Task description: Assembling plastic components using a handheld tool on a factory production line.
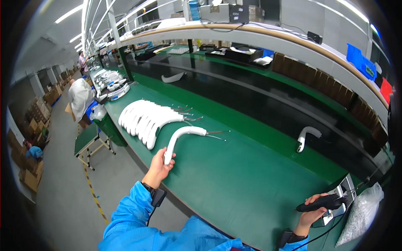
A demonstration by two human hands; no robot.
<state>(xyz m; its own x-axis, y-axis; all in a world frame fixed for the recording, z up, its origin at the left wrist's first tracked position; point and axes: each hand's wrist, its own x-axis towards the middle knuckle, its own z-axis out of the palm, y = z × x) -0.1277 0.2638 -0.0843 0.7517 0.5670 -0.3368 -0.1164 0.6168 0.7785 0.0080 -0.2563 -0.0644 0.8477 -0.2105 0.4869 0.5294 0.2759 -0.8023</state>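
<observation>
My left hand [158, 166] is closed on the lower end of a curved white plastic piece [179, 134], which has thin wires coming out of its far end. Beside it, farther back on the green bench [234, 180], several similar white curved pieces [144, 120] lie in a row with their wires to the right. At the right, my right hand [313, 211] is wrapped around a black electric screwdriver [320, 203], its tip pointing left. Just behind that hand stands a small metal-fronted box [348, 186].
A clear bag of small parts [361, 215] lies at the right edge. One curved piece [307, 137] rests on the black conveyor belt [247, 108], another grey-white one [173, 78] farther up. A shelf [268, 31] runs overhead. A green-topped stool [87, 141] and a person in white [81, 95] are left.
</observation>
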